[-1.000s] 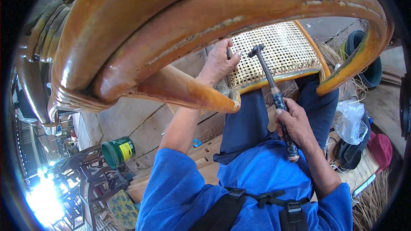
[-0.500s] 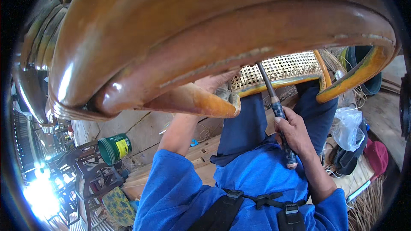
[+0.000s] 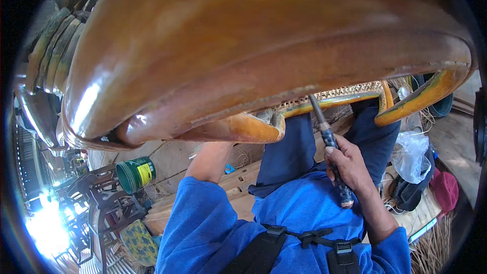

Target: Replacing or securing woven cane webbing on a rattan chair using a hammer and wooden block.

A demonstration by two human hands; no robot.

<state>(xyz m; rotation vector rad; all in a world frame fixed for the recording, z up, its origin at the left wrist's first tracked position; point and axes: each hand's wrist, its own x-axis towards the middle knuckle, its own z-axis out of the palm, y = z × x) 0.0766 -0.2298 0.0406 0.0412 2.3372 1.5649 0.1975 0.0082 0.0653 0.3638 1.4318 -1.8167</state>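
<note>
A large glossy brown wooden chair frame [image 3: 264, 35] fills the upper view, its curved rim close to me. Beneath the rim shows a strip of woven cane [image 3: 350, 90] edged by a yellow-brown rail. My right hand [image 3: 347, 163] is closed around a long tool [image 3: 328, 137] with a dark metal shaft and a black patterned handle. The shaft points up and away, and its tip end is hidden behind the rim. My left forearm [image 3: 213, 162] reaches up under the frame, whose curved arm piece covers the hand, so its fingers do not show.
At left are a green bucket [image 3: 135, 174] with a yellow label and dark chair frames [image 3: 101, 208]. A clear plastic bag [image 3: 412, 156], a dark red cloth item [image 3: 444, 190] and loose cane strands [image 3: 433, 248] lie at right. Slotted planks [image 3: 238, 185] run beside my legs.
The near rim of the chair frame sits lower in view and covers more of the woven cane. My left hand has passed out of sight behind it. The right hand keeps its hold with little movement.
</note>
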